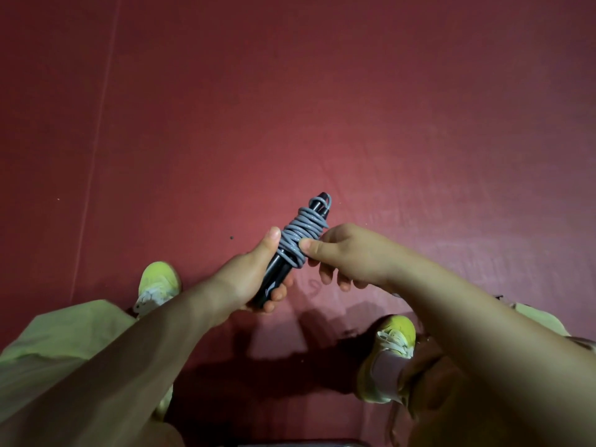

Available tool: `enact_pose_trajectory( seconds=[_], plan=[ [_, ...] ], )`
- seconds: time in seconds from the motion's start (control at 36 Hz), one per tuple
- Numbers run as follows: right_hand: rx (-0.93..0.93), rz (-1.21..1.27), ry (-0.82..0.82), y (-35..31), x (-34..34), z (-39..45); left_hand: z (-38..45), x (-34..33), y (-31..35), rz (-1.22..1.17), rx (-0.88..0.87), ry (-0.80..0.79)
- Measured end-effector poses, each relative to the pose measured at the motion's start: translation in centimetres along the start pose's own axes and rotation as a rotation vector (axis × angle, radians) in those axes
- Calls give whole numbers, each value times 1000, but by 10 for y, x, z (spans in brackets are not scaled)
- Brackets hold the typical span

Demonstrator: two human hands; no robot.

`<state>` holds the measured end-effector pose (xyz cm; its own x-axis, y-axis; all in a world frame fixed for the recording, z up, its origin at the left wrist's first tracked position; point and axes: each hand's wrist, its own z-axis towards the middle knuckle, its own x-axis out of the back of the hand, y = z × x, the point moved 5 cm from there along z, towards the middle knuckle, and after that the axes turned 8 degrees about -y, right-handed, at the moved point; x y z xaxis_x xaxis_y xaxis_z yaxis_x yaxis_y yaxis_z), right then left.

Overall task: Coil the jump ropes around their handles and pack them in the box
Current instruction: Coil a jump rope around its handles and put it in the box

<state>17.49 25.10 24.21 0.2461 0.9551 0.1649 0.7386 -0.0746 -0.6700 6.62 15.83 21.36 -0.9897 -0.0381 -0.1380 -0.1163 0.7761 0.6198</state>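
Head view, looking straight down at a dark red floor (290, 108), with both forearms reaching in from the lower edge

Item 1: jump rope handles (277, 279), black and glossy, held together as one bundle that tilts up and to the right, above the floor and between the two hands. Lower ends hidden inside the left palm; whether there are two handles or one cannot be told for certain from the upper tips.

Item 2: grey rope (301, 235), wound in many turns around the upper half of the handles, with a small loop at the top end (324, 201). Loose tail of the rope not traceable; a faint curl on the floor below the right hand is too dim to identify.

Item 3: left hand (254, 279), fingers curled around the lower part of the handles, thumb laid up along the left side and touching the coil's edge.

Item 4: right hand (345, 256), thumb and forefinger pinching the lowest turns of the rope on the right side of the bundle; remaining fingers loosely curled beneath, tips partly hidden.

Item 5: yellow-green shoes, left (158, 285) and right (392, 353), the right partly covered by the forearm. Pale green trousers (48, 350) cut off at the lower left edge.

Packing box: not in view
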Motion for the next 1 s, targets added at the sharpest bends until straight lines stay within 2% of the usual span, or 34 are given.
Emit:
enact_pose_trajectory(
  seconds=[0.22,0.31,0.44,0.64,0.75,0.83,0.92,1.0],
  plan=[
    [26,-61,129,0,3,4,-1,18,12,141,-128,167],
    [60,-17,150,-1,2,4,-1,27,14,349,-151,240],
    [83,123,86,-2,-1,5,-7,31,21,582,-194,382],
    [129,226,66,-8,-1,2,-12,28,24,633,-191,366],
    [170,202,70,-11,2,-1,-11,28,23,636,-192,370],
    [187,199,101,-13,3,-1,-6,27,20,473,-252,243],
    [207,247,129,-13,7,-2,-8,11,17,89,-316,-119],
    [295,317,72,-16,7,-5,-15,-3,10,-290,-107,-439]
  ],
)
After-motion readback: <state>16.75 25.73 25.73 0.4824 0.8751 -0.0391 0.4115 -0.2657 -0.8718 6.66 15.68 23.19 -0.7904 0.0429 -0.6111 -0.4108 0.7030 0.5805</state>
